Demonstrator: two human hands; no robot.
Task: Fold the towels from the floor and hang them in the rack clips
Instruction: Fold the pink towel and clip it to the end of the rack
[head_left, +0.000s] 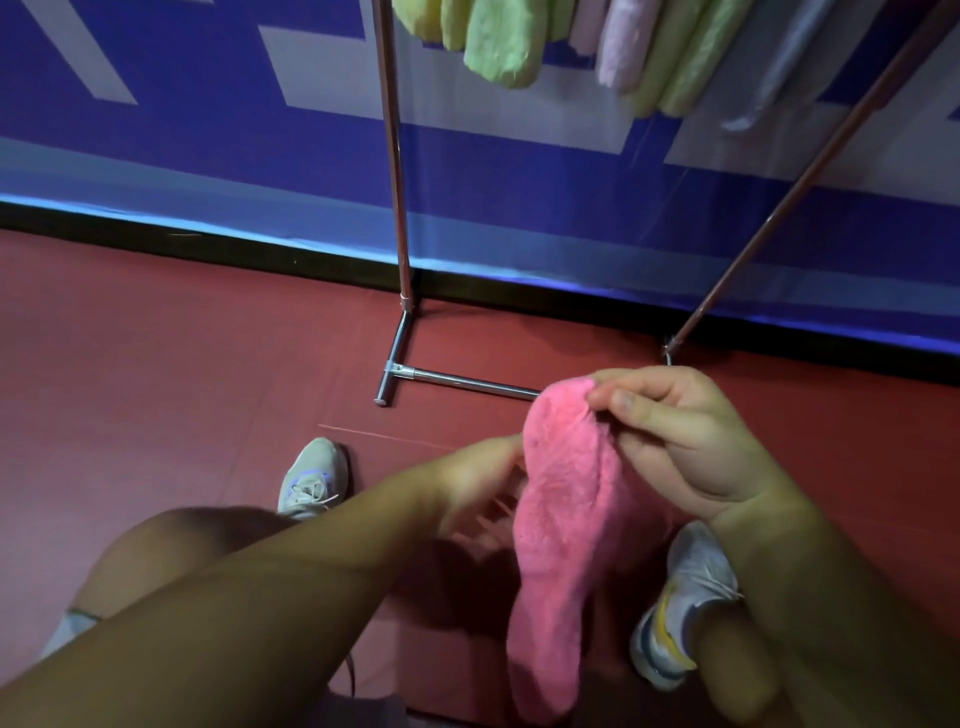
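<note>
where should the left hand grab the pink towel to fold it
Probably the free bottom end of the pink towel, reached from the left. The right hand pinches its top edge, so it hangs long and limp; the blurred left hand is already beside it.

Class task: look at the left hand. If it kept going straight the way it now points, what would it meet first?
Most likely the pink towel hanging from the right hand. The left hand points right at its hanging side, though it is blurred and depth is unclear.
</note>
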